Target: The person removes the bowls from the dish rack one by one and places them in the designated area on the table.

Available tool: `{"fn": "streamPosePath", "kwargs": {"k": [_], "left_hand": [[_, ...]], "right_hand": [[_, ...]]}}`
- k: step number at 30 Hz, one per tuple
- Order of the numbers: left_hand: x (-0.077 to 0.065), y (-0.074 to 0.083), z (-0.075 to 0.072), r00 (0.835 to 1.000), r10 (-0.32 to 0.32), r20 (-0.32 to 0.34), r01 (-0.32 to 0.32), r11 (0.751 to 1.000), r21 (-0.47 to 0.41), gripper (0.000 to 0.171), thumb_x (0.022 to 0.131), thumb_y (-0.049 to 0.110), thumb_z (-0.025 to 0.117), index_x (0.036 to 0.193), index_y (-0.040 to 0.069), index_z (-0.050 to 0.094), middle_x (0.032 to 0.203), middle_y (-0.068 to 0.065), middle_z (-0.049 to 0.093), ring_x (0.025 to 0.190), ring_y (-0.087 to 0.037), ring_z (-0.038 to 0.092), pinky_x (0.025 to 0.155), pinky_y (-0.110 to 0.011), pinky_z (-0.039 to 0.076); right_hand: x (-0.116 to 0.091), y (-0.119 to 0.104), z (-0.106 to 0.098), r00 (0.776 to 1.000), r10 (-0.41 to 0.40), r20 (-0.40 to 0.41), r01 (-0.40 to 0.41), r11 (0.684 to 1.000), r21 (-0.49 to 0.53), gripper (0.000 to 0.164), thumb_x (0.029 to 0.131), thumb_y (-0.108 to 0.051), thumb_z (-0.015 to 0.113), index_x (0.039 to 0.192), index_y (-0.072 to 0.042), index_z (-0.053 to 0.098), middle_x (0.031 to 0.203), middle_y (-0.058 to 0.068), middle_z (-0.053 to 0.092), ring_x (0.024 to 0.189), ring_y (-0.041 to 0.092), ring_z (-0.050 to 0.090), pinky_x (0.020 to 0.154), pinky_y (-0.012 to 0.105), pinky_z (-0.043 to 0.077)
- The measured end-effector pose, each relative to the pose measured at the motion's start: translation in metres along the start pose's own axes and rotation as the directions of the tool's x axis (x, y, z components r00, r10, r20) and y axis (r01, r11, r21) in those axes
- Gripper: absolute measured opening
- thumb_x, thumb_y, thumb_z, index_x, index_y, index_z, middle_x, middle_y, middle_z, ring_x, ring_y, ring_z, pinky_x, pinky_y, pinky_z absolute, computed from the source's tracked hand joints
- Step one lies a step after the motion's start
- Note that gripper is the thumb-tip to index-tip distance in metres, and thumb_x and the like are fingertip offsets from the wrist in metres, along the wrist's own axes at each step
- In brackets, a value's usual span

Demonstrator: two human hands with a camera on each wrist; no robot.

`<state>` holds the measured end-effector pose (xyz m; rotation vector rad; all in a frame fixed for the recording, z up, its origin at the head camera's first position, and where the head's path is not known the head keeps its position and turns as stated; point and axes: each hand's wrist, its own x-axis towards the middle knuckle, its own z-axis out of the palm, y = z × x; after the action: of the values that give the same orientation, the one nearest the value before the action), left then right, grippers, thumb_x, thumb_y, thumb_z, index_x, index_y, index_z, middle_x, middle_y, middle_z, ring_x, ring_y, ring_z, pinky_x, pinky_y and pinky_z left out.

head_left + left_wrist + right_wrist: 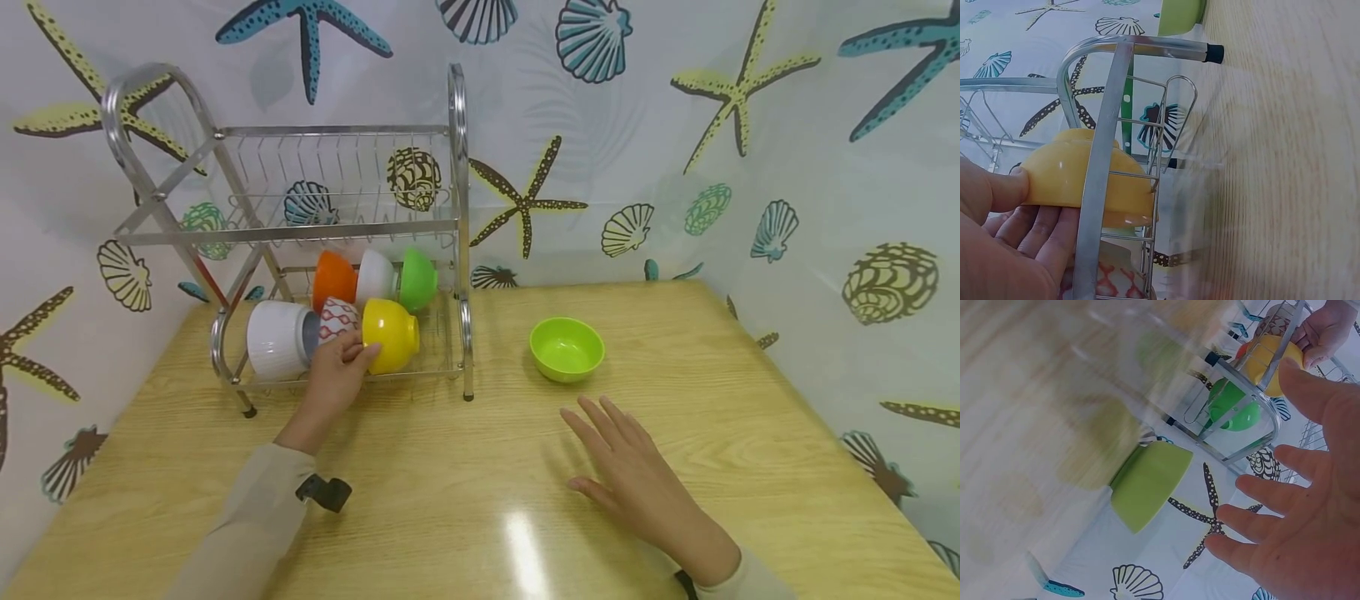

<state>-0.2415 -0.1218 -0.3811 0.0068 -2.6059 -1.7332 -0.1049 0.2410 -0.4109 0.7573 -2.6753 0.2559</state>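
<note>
My left hand (339,372) pinches the rim of a yellow bowl (388,337), which stands on its side in the lower tier of a metal dish rack (463,250). In the left wrist view, the thumb lies on the outside of the yellow bowl (1060,169) and the fingers reach inside it. Just left of it is a red-patterned white bowl (339,317), partly covered by the hand. My right hand (637,475) hovers over the table with its fingers spread, holding nothing. Beyond its fingertips a lime green bowl (567,350) sits upright on the table.
A large white bowl (276,340) lies at the rack's front left. Behind, an orange bowl (332,277), a white bowl (375,278) and a green bowl (417,280) stand in a row. The upper tier (337,225) overhangs them. Patterned curtains (645,167) border the wooden table (465,475).
</note>
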Motion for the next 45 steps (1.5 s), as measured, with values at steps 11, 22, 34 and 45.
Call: {"fn": "streamPosePath", "kwargs": {"k": [11,22,34,45], "left_hand": [[0.001,-0.001,0.0,0.998,-0.054,-0.015,0.051,0.991,-0.125,0.042,0.1,0.024,0.052,0.134,-0.001,0.051,0.126,-0.019,0.06,0.097,-0.017,0.057,0.087,-0.026,0.054],[0.001,-0.001,-0.004,0.993,-0.108,0.047,0.117,0.963,-0.245,0.047,0.099,0.026,0.051,0.14,0.003,0.045,0.131,-0.015,0.057,0.1,-0.014,0.058,0.092,-0.024,0.051],[0.0,0.004,-0.004,0.992,-0.091,0.083,0.114,0.933,-0.342,0.049,0.099,0.024,0.051,0.142,0.001,0.042,0.136,-0.018,0.053,0.101,-0.01,0.061,0.088,-0.022,0.052],[-0.003,0.011,-0.001,0.993,-0.073,0.095,0.104,0.918,-0.382,0.046,0.1,0.02,0.051,0.14,-0.001,0.043,0.135,-0.02,0.053,0.097,-0.007,0.063,0.089,-0.026,0.053]], "right_hand": [[0.001,-0.003,0.0,1.0,0.005,0.026,-0.004,1.0,-0.011,0.088,0.076,-0.035,0.08,0.148,-0.012,0.034,0.149,0.018,0.035,0.134,0.043,0.035,0.104,0.063,0.034],[0.001,-0.004,0.001,1.0,0.002,0.019,-0.001,1.0,-0.006,0.085,0.078,-0.035,0.078,0.148,-0.012,0.035,0.149,0.018,0.036,0.134,0.043,0.034,0.105,0.062,0.033],[0.0,-0.005,0.001,0.999,0.016,0.03,-0.016,1.0,0.009,0.087,0.077,-0.034,0.08,0.148,-0.014,0.035,0.149,0.017,0.036,0.134,0.043,0.035,0.106,0.061,0.032],[-0.001,-0.005,0.002,0.999,0.01,0.034,-0.01,1.0,0.004,0.085,0.078,-0.034,0.079,0.148,-0.013,0.035,0.148,0.018,0.037,0.135,0.042,0.034,0.106,0.061,0.032]]}}
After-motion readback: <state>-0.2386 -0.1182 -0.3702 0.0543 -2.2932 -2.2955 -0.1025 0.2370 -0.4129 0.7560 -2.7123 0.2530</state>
